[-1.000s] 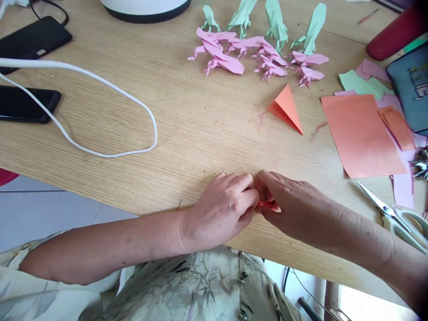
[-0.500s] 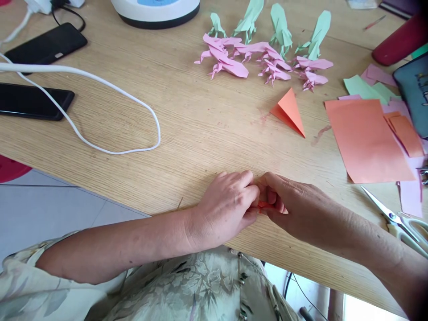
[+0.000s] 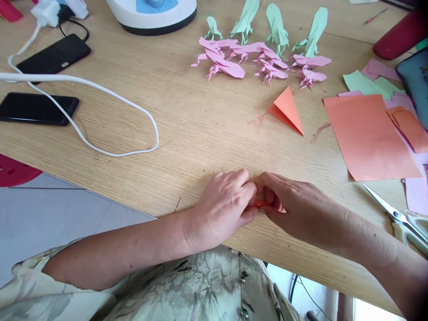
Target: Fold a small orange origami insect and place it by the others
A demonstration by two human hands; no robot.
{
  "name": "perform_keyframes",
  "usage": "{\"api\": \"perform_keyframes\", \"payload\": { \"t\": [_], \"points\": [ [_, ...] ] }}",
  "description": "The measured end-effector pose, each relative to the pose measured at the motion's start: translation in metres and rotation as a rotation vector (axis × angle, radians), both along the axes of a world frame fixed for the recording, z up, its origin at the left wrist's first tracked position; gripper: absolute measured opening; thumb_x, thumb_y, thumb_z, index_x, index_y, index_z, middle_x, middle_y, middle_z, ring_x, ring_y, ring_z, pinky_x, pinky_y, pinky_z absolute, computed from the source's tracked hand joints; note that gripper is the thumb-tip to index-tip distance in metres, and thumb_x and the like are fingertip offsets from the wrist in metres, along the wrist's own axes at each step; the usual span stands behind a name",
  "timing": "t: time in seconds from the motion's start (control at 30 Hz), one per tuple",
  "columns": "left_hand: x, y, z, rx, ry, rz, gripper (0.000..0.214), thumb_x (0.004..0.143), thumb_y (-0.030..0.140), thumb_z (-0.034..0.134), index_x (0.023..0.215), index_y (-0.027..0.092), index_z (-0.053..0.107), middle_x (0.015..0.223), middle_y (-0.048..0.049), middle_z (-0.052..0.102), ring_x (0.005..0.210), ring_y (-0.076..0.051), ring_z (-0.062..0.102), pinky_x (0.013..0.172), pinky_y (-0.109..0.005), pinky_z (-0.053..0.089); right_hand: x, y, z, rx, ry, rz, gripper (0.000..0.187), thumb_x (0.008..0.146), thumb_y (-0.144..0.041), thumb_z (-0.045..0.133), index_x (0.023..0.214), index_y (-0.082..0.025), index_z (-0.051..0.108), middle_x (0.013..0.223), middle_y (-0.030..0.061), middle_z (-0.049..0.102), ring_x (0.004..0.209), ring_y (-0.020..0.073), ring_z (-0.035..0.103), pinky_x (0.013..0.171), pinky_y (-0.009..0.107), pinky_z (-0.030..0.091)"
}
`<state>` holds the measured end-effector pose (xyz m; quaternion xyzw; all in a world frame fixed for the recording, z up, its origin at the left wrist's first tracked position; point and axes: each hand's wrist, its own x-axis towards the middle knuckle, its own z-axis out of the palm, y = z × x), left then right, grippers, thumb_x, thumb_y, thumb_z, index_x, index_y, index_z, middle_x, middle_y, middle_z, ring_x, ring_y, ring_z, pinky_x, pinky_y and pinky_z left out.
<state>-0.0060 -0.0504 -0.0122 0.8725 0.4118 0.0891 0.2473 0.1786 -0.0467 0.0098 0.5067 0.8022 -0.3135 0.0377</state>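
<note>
My left hand (image 3: 222, 207) and my right hand (image 3: 294, 207) meet at the near edge of the wooden table (image 3: 187, 116). Both are closed in a pinch on a small folded orange paper piece (image 3: 262, 204), of which only a thin sliver shows between the fingers. A folded orange paper triangle (image 3: 286, 109) lies farther out on the table. Beyond it stand rows of pink folded paper figures (image 3: 257, 60) and green folded paper figures (image 3: 277, 24).
Orange paper sheets (image 3: 368, 136), pink and green scraps lie at the right, with scissors (image 3: 397, 218) near the right edge. Two black phones (image 3: 36, 108) (image 3: 55, 54) and a looped white cable (image 3: 100, 116) lie left. A white appliance base (image 3: 154, 13) stands at the back.
Both hands stay pinched on the orange piece with only slight finger shifts. The view has drifted a little, showing more of the back left of the table.
</note>
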Motion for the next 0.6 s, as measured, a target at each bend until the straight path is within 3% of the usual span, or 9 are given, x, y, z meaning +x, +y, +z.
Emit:
{"api": "perform_keyframes", "payload": {
  "t": [0.13, 0.23, 0.33, 0.43, 0.6],
  "points": [
    [-0.007, -0.006, -0.002, 0.108, -0.071, -0.043, 0.007, 0.092, 0.022, 0.062, 0.092, 0.016, 0.063, 0.095, -0.0040, 0.060, 0.082, -0.017, 0.054, 0.073, -0.031, 0.040, 0.003, -0.003, -0.002, 0.011, 0.030, -0.040, 0.015, 0.079, -0.010, 0.056, 0.083, -0.022, 0.047, 0.075, -0.0035, 0.058, 0.062, 0.0125, 0.051, 0.057, 0.024, 0.033],
    [-0.020, -0.015, -0.004, 0.212, -0.166, -0.062, 0.017, 0.099, 0.016, 0.049, 0.093, 0.016, 0.065, 0.090, -0.0034, 0.063, 0.083, -0.015, 0.054, 0.079, -0.032, 0.042, 0.004, -0.005, -0.003, 0.005, 0.038, -0.070, 0.016, 0.078, -0.010, 0.055, 0.083, -0.022, 0.046, 0.074, -0.0038, 0.058, 0.062, 0.0126, 0.051, 0.057, 0.024, 0.033],
    [-0.035, -0.028, -0.005, 0.367, -0.194, -0.141, 0.026, 0.101, 0.014, 0.041, 0.110, 0.013, 0.065, 0.103, -0.0062, 0.069, 0.089, -0.017, 0.055, 0.083, -0.035, 0.043, 0.005, -0.006, -0.004, -0.003, 0.048, -0.084, 0.019, 0.075, -0.008, 0.055, 0.084, -0.022, 0.046, 0.074, -0.0044, 0.058, 0.061, 0.0121, 0.051, 0.057, 0.024, 0.034],
    [-0.045, -0.037, -0.007, 0.467, -0.119, -0.203, 0.031, 0.102, 0.012, 0.039, 0.123, 0.008, 0.061, 0.121, -0.0088, 0.068, 0.098, -0.020, 0.055, 0.086, -0.039, 0.042, 0.005, -0.006, -0.004, -0.006, 0.066, -0.088, 0.020, 0.074, -0.007, 0.055, 0.083, -0.022, 0.046, 0.075, -0.0045, 0.058, 0.061, 0.0116, 0.051, 0.058, 0.024, 0.035],
    [-0.046, -0.037, -0.009, 0.488, 0.052, -0.287, 0.035, 0.101, 0.012, 0.038, 0.131, 0.008, 0.057, 0.139, -0.0108, 0.058, 0.107, -0.023, 0.053, 0.088, -0.042, 0.041, 0.005, -0.006, -0.003, -0.004, 0.079, -0.090, 0.019, 0.076, -0.006, 0.056, 0.083, -0.022, 0.047, 0.076, -0.0043, 0.058, 0.061, 0.0111, 0.051, 0.058, 0.024, 0.036]
  ]
}}
